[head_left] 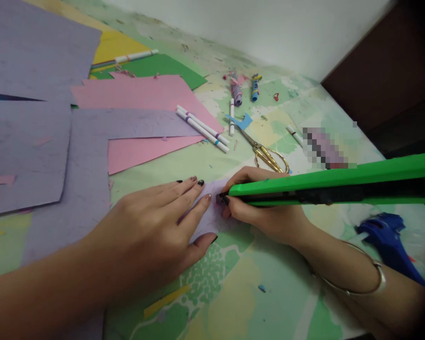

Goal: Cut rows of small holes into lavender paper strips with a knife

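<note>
My left hand (163, 219) lies flat with its fingers stretched out over a small piece of light purple paper (212, 224), pressing it on the table. Just right of those fingertips, my right hand (272, 222) grips a bright green utility knife (333, 182) close to its front end. The knife's tip is at the purple paper, and its long body slants back to the right past my wrist. Whether the blade touches the paper I cannot tell. Gold-handled scissors (269, 156) lie just beyond my right hand.
Large purple sheets (24, 151), pink paper (138, 92) and green paper (163, 68) cover the left side. White markers (201, 128) lie on them. Small paper rolls (255, 89) stand at the back. A blue glue gun (386, 241) rests beside my right forearm. Scraps dot the patterned tablecloth (241, 293).
</note>
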Tool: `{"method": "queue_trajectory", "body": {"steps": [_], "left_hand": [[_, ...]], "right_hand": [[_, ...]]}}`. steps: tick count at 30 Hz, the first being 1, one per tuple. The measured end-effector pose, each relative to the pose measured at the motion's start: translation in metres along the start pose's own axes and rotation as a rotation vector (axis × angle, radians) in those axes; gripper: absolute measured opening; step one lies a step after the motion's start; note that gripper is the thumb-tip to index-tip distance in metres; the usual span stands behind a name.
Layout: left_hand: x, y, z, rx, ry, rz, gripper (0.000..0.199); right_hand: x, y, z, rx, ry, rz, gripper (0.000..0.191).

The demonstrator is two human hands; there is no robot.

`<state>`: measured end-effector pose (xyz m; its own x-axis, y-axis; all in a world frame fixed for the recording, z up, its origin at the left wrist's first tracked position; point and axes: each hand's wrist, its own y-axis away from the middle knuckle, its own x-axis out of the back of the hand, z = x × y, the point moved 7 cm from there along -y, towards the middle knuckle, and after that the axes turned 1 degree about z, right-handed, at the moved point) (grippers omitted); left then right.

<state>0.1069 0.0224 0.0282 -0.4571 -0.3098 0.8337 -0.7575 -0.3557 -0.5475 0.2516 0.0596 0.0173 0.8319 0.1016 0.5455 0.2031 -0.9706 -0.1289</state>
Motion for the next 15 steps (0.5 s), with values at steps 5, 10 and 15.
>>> {"method": "queue_trajectory", "body": {"steps": [5, 10, 15], "left_hand": [[0.0005, 0.0009, -0.0012, 0.016, 0.013, 0.0, 0.035], [0.0004, 0.002, -0.0017, 0.018, 0.02, -0.006, 0.035], [0.0004, 0.0023, -0.0009, 0.015, 0.014, -0.008, 0.036]], "right_hand": [[0.0003, -0.0007, -0.0008, -0.014, 0.008, -0.009, 0.007], [0.0011, -0.001, -0.0017, -0.021, 0.006, -0.007, 0.006], [0.0011, -0.0001, -0.0005, -0.024, -0.009, -0.005, 0.006]]}}
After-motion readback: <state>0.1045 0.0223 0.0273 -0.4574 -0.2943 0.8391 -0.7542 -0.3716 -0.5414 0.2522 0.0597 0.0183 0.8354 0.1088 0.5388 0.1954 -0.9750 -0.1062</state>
